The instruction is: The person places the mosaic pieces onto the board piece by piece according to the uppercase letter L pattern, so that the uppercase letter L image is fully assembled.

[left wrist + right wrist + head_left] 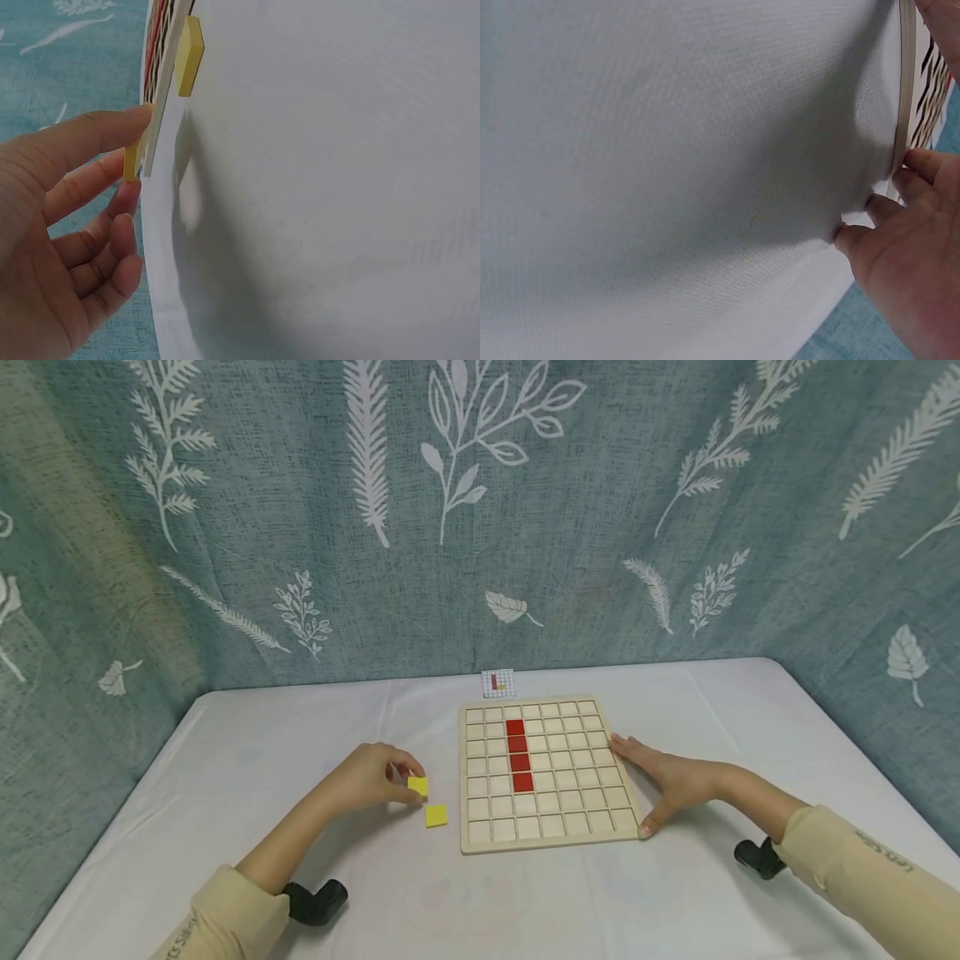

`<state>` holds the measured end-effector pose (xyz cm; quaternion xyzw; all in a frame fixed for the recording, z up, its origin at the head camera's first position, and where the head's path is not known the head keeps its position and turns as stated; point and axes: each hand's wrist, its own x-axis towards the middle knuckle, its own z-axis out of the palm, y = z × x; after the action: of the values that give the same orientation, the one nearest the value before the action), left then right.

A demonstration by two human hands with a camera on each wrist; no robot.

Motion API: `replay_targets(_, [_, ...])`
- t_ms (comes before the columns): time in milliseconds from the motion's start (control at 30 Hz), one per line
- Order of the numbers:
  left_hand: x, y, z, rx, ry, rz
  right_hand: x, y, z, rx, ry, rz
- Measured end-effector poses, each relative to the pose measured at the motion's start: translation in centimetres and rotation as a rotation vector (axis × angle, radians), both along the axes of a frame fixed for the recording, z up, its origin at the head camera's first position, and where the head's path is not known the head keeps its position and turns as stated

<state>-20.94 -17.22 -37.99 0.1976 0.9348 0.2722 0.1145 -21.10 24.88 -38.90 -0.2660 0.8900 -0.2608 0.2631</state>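
Between the thumb and fingertips of my left hand (pixel 367 779) a square yellow tile (pixel 417 787) is pinched, left of the wooden grid board. The left wrist view shows that tile (pixel 130 161) edge-on. A second yellow tile (pixel 436 815) lies on the cloth between my left hand and the board. Several red tiles (pixel 519 762) form a vertical column in the cells of the wooden board (pixel 551 842). My right hand (pixel 678 781) rests against the board's right side, thumb at the near corner and fingers spread farther up the edge.
A small card (pixel 498 683) printed with a coloured grid lies just behind the board. White cloth (pixel 405 893) covers the table, and a teal leaf-patterned curtain (pixel 322 527) hangs behind and at both sides. Black wrist devices (pixel 318 903) sit at both cuffs.
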Motion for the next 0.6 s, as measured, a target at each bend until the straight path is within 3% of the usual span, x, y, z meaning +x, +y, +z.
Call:
replay_targets(133, [0.0, 0.2, 0.0, -0.005, 0.006, 0.001, 0.0, 0.0, -0.1, -0.003, -0.003, 0.000])
replay_targets(333, [-0.1, 0.5, -0.3, -0.005, 0.090, -0.013, -0.2, 0.1, -0.3, 0.005, -0.005, -0.001])
replay_targets(600, [-0.2, 1.4, -0.6, 0.014, 0.117, 0.056, -0.3, -0.1, -0.3, 0.042, 0.023, 0.016])
